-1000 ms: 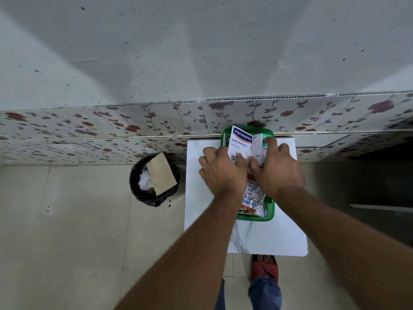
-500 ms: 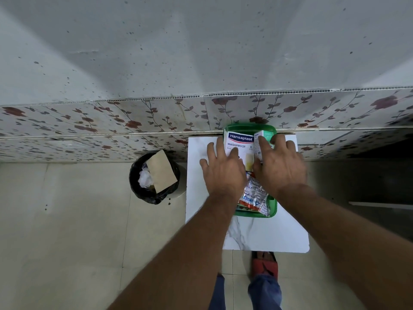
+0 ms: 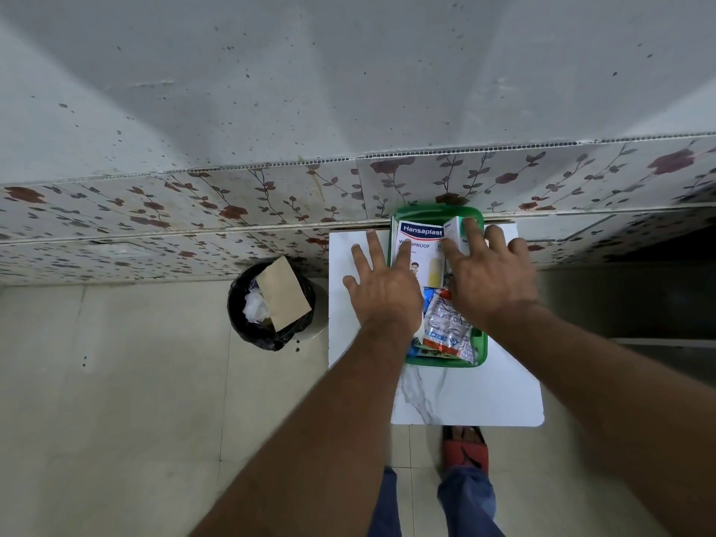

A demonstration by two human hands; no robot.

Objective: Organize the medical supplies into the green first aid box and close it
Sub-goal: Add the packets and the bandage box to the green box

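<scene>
The green first aid box lies open on a small white marble-pattern table, against the wall. Inside it a white and blue Hansaplast plaster box lies at the far end, with a small white carton beside it and a clear foil packet nearer me. My left hand is spread flat, fingers apart, over the box's left side, one fingertip on the plaster box. My right hand is spread over the right side, fingertips on the small carton. The box's lid is not visible.
A black bin with a brown cardboard piece and white waste stands on the floor left of the table. A floral-tiled wall band runs behind the table. My foot in a red sandal is under the table's near edge.
Both hands have gone from curled around the plaster box and carton to flat with spread fingers. The plaster box has dropped from tilted-up to lying lower in the green box.
</scene>
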